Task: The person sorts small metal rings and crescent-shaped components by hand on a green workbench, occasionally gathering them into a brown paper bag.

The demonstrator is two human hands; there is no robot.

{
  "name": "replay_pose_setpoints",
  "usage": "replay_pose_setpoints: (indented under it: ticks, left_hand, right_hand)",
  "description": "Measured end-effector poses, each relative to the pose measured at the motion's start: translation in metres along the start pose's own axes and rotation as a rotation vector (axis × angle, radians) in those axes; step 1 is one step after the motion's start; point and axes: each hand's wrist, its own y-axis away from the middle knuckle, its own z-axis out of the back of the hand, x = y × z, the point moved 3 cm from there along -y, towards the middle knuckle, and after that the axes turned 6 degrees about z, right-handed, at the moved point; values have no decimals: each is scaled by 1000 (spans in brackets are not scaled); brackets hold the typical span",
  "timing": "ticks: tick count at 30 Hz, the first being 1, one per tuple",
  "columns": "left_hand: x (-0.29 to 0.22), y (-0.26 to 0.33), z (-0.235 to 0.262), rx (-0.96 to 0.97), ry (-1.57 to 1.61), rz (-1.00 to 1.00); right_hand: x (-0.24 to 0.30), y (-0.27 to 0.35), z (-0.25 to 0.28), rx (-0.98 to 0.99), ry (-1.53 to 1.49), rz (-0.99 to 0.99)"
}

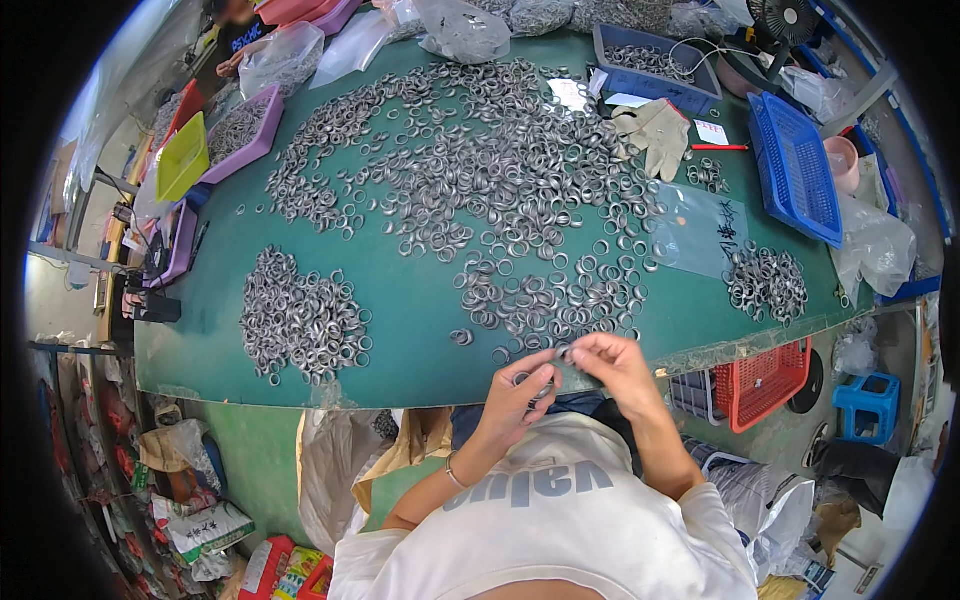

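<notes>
At the near edge of the green table (pixel 420 330), my left hand (pixel 510 405) curls around a few grey metal rings (pixel 521 379). Close beside it, my right hand (pixel 615 365) pinches one metal ring (pixel 564 354) between thumb and fingertips, by the left fingertips. Just beyond my hands lies a loose spread of rings (pixel 540 300), which joins a large scattered pile (pixel 480 165) farther back. A separate heap of rings (pixel 300 315) sits to the left, and a smaller heap (pixel 768 285) to the right. Fingers partly hide the rings in my left hand.
Work gloves (pixel 655 138), a clear plastic bag (pixel 695 230) and a blue basket (pixel 797 170) lie at the right. A grey-blue bin (pixel 655 68) stands at the back. Purple (pixel 262 140) and yellow (pixel 183 165) trays line the left edge. Another person (pixel 240 35) is at the far left.
</notes>
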Motion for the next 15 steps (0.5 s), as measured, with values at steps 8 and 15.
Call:
replay_pose_setpoints:
  ticks: [8,15]
  left_hand:
    - [-1,1,0,-12,-12,-47]
    - [-3,1,2,-6,37,0]
  right_hand:
    - [24,9,-23,-44,735,597]
    - [34,5,-16,-55,796,681]
